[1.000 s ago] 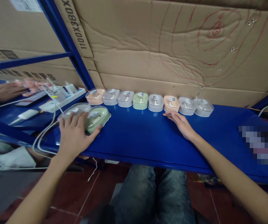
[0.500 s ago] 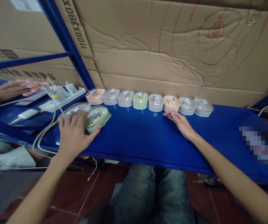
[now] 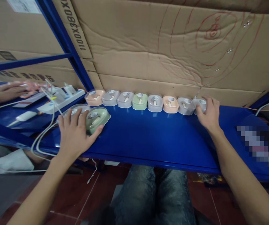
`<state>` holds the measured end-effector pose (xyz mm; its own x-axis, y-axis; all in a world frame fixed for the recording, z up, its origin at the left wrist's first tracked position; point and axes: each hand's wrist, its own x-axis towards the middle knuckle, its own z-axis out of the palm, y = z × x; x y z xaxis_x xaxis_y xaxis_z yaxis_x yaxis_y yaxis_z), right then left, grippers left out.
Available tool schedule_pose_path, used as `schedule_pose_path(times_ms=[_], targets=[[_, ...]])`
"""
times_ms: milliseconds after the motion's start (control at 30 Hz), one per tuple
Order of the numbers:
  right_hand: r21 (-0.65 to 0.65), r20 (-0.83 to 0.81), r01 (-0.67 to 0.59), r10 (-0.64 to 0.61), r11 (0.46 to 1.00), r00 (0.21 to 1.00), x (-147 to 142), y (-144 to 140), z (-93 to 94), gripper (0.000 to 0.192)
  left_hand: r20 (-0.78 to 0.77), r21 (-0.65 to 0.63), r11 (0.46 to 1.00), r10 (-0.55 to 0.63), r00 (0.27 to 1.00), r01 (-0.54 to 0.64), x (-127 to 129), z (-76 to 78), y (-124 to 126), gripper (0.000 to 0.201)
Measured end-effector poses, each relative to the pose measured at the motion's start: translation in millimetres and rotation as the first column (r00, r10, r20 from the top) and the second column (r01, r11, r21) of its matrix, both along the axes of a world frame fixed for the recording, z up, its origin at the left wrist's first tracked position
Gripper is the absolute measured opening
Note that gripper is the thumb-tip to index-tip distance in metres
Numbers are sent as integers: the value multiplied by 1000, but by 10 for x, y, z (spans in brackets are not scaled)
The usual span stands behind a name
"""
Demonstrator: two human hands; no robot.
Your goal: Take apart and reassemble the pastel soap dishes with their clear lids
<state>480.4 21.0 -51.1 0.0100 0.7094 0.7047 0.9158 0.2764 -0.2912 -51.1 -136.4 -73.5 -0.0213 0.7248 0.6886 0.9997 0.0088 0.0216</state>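
Note:
A row of lidded plastic boxes in grey, peach and green [image 3: 140, 101] lines the back of the blue shelf, each with a round sticker on top. My right hand [image 3: 209, 114] is curled around the grey box [image 3: 200, 103] at the row's right end, thumb in front and fingers over its far side. Nearer to me on the left, my left hand [image 3: 75, 132] lies with spread fingers on another grey box [image 3: 77, 107], partly hidden beneath it. A second green box [image 3: 99, 117] sits between its index finger and thumb.
Cardboard [image 3: 134, 47] stands behind the row. White cables [image 3: 51, 125] hang over the shelf's left part, near a power strip [image 3: 55, 104]. Another person's hand [image 3: 5, 92] rests by pinkish-orange items at far left. A blurred patch [image 3: 258, 145] covers something at right.
My right hand has moved right, from in front of the peach box to the last grey box, and closed around it. My left hand has stayed in place.

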Motion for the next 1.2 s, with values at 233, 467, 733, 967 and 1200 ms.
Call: schedule_pose_path(times_ms=[233, 467, 733, 967, 1200], targets=[[-361, 80, 276, -265, 891, 961, 303, 146, -133, 56, 41, 5, 924, -381, 924, 381, 611, 383, 292, 69], [-384, 3, 410, -443, 827, 896, 282, 48, -39, 76, 197, -89, 673, -711, 675, 735, 1459, 596, 844, 56], [-563, 81, 450, -495, 693, 865, 309, -106, 214, 91, 481, -62, 560, -708, 517, 826, 1847, 232, 1309, 37], [-698, 325, 471, -348, 539, 879, 513, -189, 337, 85, 522, -93, 597, -652, 550, 797, 1744, 191, 1284, 31], [-715, 96, -100, 239, 692, 966, 253, -411, 348, 75, 547, -73, 551, -675, 495, 831, 1791, 216, 1242, 28]])
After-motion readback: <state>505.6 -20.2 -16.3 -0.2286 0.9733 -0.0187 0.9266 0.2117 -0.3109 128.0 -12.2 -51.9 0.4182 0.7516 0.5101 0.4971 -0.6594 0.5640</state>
